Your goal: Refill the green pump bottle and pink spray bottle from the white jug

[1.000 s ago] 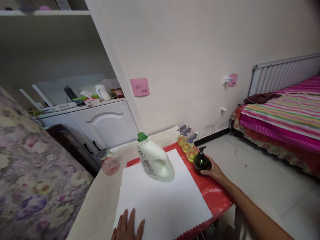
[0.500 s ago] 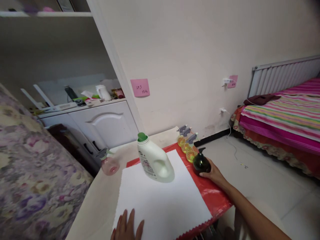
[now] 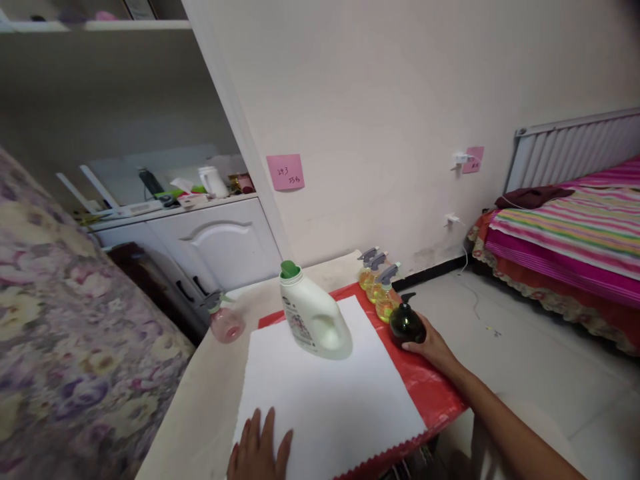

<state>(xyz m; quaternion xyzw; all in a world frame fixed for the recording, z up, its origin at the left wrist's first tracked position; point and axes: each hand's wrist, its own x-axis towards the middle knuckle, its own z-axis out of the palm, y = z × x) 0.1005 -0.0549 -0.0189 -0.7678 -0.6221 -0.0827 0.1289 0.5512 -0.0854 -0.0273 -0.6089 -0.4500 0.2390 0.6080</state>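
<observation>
The right hand (image 3: 431, 345) wraps its fingers around a dark green round pump bottle (image 3: 406, 323) at centre right of the frame, on the red plastic sheet (image 3: 425, 387) near the table's edge. The left hand (image 3: 260, 453) presses flat on the white cloth (image 3: 325, 393). A careless pull could knock over the yellow spray bottles (image 3: 380, 293) just beside it.

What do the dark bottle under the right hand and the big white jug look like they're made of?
The dark pump bottle, held by the right hand, looks like glossy, translucent dark-green plastic or glass; light glints on its round body, so I can't tell which. The white detergent jug looks like opaque, smooth plastic with a moulded handle and green cap.
</observation>
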